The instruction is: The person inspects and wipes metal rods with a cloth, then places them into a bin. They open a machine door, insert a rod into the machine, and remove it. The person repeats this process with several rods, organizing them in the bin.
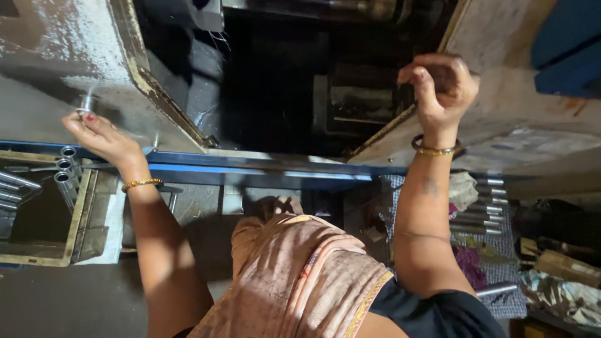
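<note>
You wear a thin gold bangle on your left hand's [103, 139] wrist and a gold one paired with a dark one at your right hand [441, 87]. Peach cloth with a gold-trimmed border drapes over black at six o'clock.

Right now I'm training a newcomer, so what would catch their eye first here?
The left hand pinches a short metal tube against the worn grey machine panel at upper left. The right hand is curled by the panel edge at upper right. More steel tubes lie in a tray at left.
</note>
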